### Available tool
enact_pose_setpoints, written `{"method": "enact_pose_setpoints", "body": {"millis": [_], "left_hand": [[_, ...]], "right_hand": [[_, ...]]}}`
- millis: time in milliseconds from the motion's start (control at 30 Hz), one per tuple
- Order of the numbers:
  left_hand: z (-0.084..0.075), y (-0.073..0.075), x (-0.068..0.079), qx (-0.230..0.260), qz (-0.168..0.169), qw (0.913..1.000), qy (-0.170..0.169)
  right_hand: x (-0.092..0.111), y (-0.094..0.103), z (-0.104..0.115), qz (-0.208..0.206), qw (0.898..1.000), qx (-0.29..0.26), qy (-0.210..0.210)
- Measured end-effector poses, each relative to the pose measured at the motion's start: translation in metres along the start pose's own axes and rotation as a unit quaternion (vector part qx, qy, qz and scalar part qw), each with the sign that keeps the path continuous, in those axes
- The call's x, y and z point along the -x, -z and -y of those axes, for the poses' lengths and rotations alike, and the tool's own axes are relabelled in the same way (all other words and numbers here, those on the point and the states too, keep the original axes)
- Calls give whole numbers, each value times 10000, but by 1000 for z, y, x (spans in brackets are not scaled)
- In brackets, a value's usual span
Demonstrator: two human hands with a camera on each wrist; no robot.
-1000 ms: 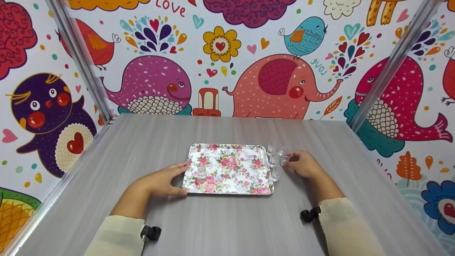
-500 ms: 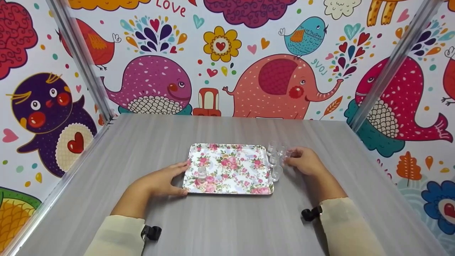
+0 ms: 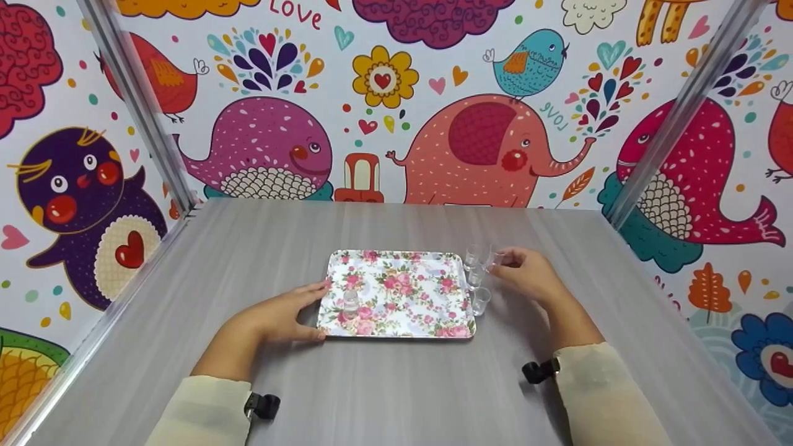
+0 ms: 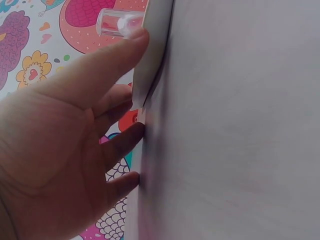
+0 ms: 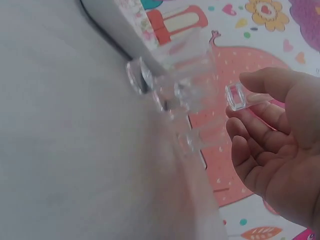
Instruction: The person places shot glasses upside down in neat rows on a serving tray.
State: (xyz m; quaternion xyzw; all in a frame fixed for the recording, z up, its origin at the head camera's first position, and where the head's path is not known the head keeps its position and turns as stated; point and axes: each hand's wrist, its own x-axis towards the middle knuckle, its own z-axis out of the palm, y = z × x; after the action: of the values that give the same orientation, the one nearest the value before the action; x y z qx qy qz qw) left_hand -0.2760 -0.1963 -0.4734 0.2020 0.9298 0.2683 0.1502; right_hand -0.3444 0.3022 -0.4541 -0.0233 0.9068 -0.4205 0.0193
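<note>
Colourless and pinched by the right hand (image 3: 530,279), one cup (image 5: 235,97) has risen off the table (image 3: 396,390) near the other cups (image 3: 481,301), seemingly free of them, while the left hand (image 3: 277,317), fingers spread, touches the tray (image 3: 412,310).

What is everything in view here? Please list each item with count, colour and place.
Floral tray: one, white with pink roses, on the table.
Glass on the tray: one, clear, near its left end.
Glasses by the tray: at least three (overlap hides the exact count), clear, at its right end.
Held glass: one, clear, in the right hand.
Table: one, grey, under the tray.
Printed walls: three, white with colourful cartoons, left, back and right.
Corner posts: two, silvery, where walls meet.
Wrist cameras: two, black, at the cuffs.
Sleeves: two, cream, on the forearms.
Left hand: one, bare, against the tray's left end.
Right hand: one, bare, pinching the held glass.
</note>
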Motion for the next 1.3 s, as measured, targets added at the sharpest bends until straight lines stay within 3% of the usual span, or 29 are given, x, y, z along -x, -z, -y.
{"method": "enact_pose_setpoints", "body": {"millis": [467,667,1300], "left_hand": [[2,0,0,-75,-23,10000,-49],[1,0,2,4,-41,10000,56],[1,0,0,-65,-43,10000,-53]], "right_hand": [[5,-27,43,403,9977,-97,538],[7,-45,61,602,9941,-299,848],[9,-98,116,1241,9789,-836,1395]]}}
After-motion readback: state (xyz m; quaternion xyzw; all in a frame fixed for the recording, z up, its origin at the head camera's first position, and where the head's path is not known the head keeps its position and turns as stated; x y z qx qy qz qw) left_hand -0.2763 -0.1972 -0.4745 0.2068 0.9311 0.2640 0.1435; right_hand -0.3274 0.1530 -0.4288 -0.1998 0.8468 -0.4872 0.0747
